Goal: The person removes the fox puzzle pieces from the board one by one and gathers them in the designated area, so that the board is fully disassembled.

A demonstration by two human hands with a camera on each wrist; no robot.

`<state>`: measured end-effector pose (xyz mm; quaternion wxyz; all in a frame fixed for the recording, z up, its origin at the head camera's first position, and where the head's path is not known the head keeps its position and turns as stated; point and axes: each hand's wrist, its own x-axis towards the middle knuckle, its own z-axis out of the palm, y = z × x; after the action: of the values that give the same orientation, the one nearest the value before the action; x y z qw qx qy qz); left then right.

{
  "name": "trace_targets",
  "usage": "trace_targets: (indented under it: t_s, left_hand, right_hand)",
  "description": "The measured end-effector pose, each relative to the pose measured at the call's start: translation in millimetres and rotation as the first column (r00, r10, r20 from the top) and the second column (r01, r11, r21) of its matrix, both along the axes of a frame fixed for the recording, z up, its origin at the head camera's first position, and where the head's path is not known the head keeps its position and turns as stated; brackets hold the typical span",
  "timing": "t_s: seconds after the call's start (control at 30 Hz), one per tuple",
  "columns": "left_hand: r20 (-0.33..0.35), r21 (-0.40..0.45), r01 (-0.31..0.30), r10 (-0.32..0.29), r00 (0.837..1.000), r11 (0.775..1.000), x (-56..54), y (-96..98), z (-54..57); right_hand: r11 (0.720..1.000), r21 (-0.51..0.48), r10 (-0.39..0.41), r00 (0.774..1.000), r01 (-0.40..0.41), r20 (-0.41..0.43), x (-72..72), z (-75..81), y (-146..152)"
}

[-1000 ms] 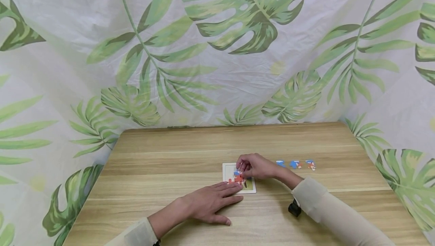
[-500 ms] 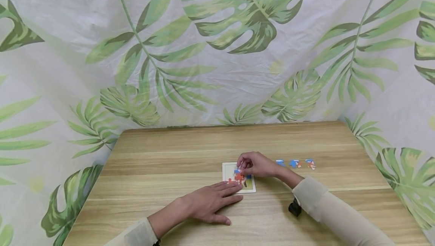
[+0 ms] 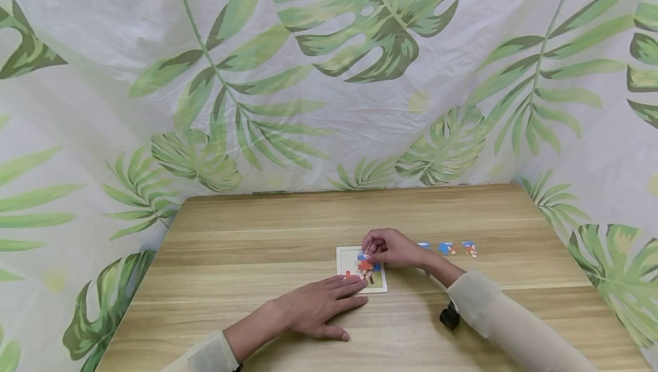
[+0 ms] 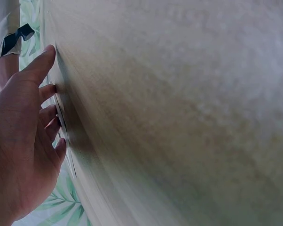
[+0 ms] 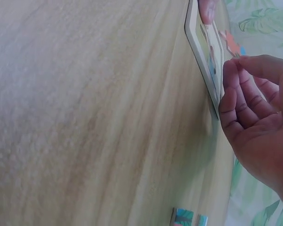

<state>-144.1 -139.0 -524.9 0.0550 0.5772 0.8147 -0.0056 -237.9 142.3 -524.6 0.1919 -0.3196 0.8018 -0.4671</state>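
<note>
A white-rimmed puzzle board [image 3: 338,260] lies on the table, with a few pieces set in its lower part. In the head view my left hand [image 3: 319,306] lies flat, its straight fingertips resting over the board's lower left part. My right hand [image 3: 394,248] pinches a red-and-blue puzzle piece [image 3: 366,263] between thumb and index finger, above the board's right half. The right wrist view has this piece [image 5: 233,44] tilted and raised off the board. Some of the pieces beneath are hidden by the left fingers. In the left wrist view the left hand [image 4: 26,132] reaches along the tabletop.
Several loose puzzle pieces sit in a row right of the board, among them a blue-and-orange piece [image 3: 447,248] and a piece with a fox-like picture [image 3: 470,248]. The wooden table [image 3: 247,229] backs onto a leaf-printed cloth [image 3: 308,75].
My right hand has shifted slightly to the right with the pinched puzzle piece, and the piece has turned a little. The left hand and board have stayed put.
</note>
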Motion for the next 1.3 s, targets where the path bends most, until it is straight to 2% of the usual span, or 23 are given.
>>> trace_targets:
  t_s: [0.17, 0.47, 0.77, 1.0, 1.3]
  left_hand:
    - [-0.007, 0.007, 0.002, -0.002, 1.0, 1.0, 0.3, -0.7, -0.9]
    - [0.002, 0.009, -0.004, 0.004, 1.0, 1.0, 0.5, -0.8, -0.9]
    - [-0.019, 0.014, 0.0, 0.001, 1.0, 1.0, 1.0, -1.0, -1.7]
    - [-0.047, 0.013, 0.001, -0.001, 0.999, 1.0, 0.8, -0.5, -1.8]
    - [-0.046, 0.018, 0.001, -0.001, 0.999, 1.0, 1.1, 0.2, -2.0]
  right_hand:
    - [0.999, 0.005, -0.032, 0.999, 0.032, 0.021, 1.5, 4.5, 4]
    - [0.999, -0.015, -0.033, 0.999, 0.033, 0.017, 3.9, 9.2, 12]
    - [0.998, -0.051, -0.036, 0.998, 0.039, 0.055, 4.7, 14.4, 24]
    - [0.998, -0.025, -0.06, 0.998, 0.061, 0.035, 4.5, 19.2, 37]
    - [0.996, 0.002, -0.09, 0.994, 0.09, 0.065, 7.9, 23.9, 54]
